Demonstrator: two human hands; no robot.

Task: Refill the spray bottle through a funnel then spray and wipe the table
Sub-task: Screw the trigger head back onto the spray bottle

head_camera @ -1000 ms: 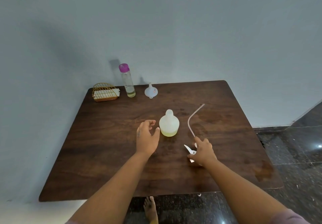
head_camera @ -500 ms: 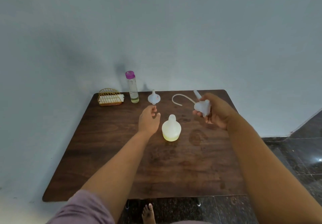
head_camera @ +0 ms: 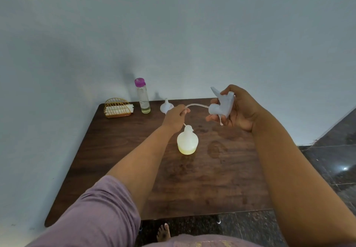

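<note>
Since a moment ago, the left hand [head_camera: 174,116] is pinching the dip tube [head_camera: 196,105] toward the spray bottle [head_camera: 187,141] on the bench [head_camera: 119,162], seemingly to thread it in, while the right hand's [head_camera: 238,110] fingers are gripping the trigger head [head_camera: 221,104] aloft.

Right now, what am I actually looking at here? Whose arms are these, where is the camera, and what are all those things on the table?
There is no machine here: the arms belong to a person wearing a camera on the head, so you see forward and down along them. The right hand holds the spray head taken off a bottle. Its thin tube curves over to the left hand, which pinches it and steers its tip towards the neck of the open spray bottle, standing on the brown table with some yellowish liquid in it. At the back stand a white funnel, a tall clear bottle with a purple cap and a wire basket holding something white.
</note>
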